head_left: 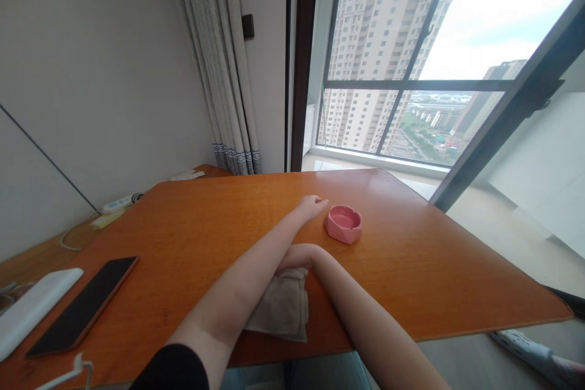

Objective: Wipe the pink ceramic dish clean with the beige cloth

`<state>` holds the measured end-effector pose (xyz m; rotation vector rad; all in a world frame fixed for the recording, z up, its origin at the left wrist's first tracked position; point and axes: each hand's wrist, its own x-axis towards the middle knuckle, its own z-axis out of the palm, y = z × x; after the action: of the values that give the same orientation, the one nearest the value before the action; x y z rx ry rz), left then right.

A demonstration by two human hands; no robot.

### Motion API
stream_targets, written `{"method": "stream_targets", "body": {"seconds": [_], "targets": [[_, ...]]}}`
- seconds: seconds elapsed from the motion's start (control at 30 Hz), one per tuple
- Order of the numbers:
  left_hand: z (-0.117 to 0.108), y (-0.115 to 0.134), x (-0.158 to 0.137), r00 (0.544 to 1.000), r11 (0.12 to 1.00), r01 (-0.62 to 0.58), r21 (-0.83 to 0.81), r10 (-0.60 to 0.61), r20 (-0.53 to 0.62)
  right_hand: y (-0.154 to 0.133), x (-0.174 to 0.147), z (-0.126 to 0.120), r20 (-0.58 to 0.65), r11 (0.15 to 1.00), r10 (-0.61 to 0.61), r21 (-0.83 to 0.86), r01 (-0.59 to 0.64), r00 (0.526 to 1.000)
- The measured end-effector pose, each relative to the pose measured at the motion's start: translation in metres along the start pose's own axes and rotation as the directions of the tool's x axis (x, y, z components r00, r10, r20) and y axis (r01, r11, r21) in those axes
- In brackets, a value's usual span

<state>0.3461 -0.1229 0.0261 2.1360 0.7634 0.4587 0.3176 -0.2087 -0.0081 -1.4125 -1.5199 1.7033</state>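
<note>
My left hand (313,206) reaches across the wooden table, its fingers loosely bent and apart, with nothing visible in them. Just right of it stands a pink, many-sided ashtray (344,224); a small gap seems to separate them. My right hand (298,255) is bent at the wrist beneath my left forearm, the two arms crossing. It grips the upper edge of a folded grey-beige cloth (286,308) lying near the table's front edge. My left forearm hides part of that hand's fingers and part of the cloth.
On the left of the table (205,213) lie a black phone-like slab (86,304) and a white oblong object (39,308). A power strip (117,203) sits beyond the left edge. A curtain (223,61) and window (388,82) are behind; someone's foot in a shoe (525,344) shows at lower right.
</note>
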Motion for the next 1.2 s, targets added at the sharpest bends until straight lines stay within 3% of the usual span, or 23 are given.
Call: {"method": "stream_targets", "body": {"seconds": [0.1, 0.23, 0.37, 0.53, 0.67, 0.77, 0.87, 0.93, 1.1, 1.2], "targets": [[-0.028, -0.007, -0.024, 0.995, 0.998, -0.066, -0.016, 0.064, -0.083, 0.001, 0.001, -0.005, 0.129, 0.989, 0.107, 0.084, -0.119, 0.986], [-0.062, -0.038, -0.067, 0.974, 0.997, -0.074, -0.008, 0.071, -0.214, 0.001, -0.010, -0.016, 0.131, 0.962, 0.172, 0.189, -0.195, 0.976], [-0.075, -0.084, -0.104, 0.972, 0.998, -0.035, -0.055, 0.021, -0.232, -0.003, -0.023, -0.028, -0.038, 0.988, 0.143, 0.061, -0.141, 0.989], [-0.060, -0.123, -0.127, 0.974, 0.943, 0.048, -0.330, -0.117, -0.195, -0.006, -0.041, -0.030, -0.293, 0.998, -0.016, 0.061, 0.035, 0.956], [-0.050, -0.123, -0.133, 0.985, 0.941, -0.041, -0.336, -0.019, -0.172, 0.004, -0.079, -0.012, -0.516, 0.951, -0.153, 0.156, 0.268, 0.843], [-0.046, -0.116, -0.137, 0.988, 0.947, -0.051, -0.318, 0.001, -0.155, 0.022, -0.122, -0.004, -0.644, 0.901, -0.071, 0.287, 0.326, 0.762], [-0.044, -0.111, -0.140, 0.993, 0.948, -0.058, -0.312, 0.021, -0.119, 0.048, -0.160, -0.012, -0.707, 0.922, 0.060, 0.310, 0.232, 0.705], [-0.044, -0.109, -0.141, 0.994, 0.953, -0.066, -0.297, 0.035, -0.107, 0.068, -0.175, -0.023, -0.747, 0.966, 0.099, 0.229, 0.116, 0.657], [-0.047, -0.109, -0.141, 0.996, 0.964, -0.057, -0.258, 0.037, -0.079, 0.099, -0.170, -0.045, -0.927, 0.976, 0.043, -0.041, -0.215, 0.371], [-0.048, -0.109, -0.141, 0.997, 0.973, -0.067, -0.222, 0.055, -0.057, 0.102, -0.152, -0.053, -0.934, 0.949, -0.040, -0.147, -0.278, 0.356]]}}
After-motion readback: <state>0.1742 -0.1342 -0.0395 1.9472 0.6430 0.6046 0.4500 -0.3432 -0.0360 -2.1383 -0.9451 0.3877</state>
